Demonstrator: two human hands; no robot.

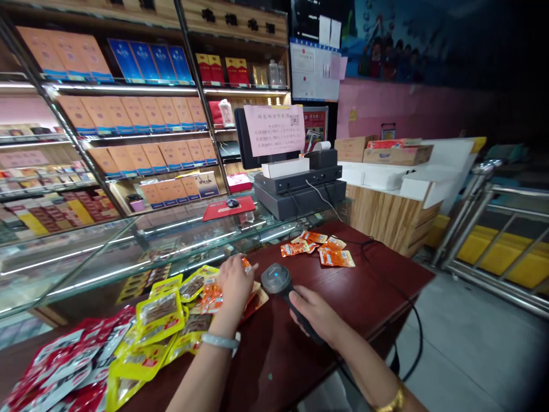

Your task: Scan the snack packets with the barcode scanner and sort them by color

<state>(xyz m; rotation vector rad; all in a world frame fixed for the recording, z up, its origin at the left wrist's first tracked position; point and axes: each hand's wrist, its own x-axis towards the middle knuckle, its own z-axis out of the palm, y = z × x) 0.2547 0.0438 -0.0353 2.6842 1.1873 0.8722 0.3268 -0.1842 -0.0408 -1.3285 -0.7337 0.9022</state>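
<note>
Bright white strip lights [128, 88] under the far-left display shelves light the stacked boxes evenly and streak long glare lines across the clear glass counter top [128, 252]. The dark red wooden table [377, 274] nearby is moderately lit with a soft sheen and faint shadows, while the far right and upper right fall off into deep darkness. Wide-angle distortion bends the shelf posts and the silver metal railing [493, 217], and the edges look soft and slightly blurred.
</note>
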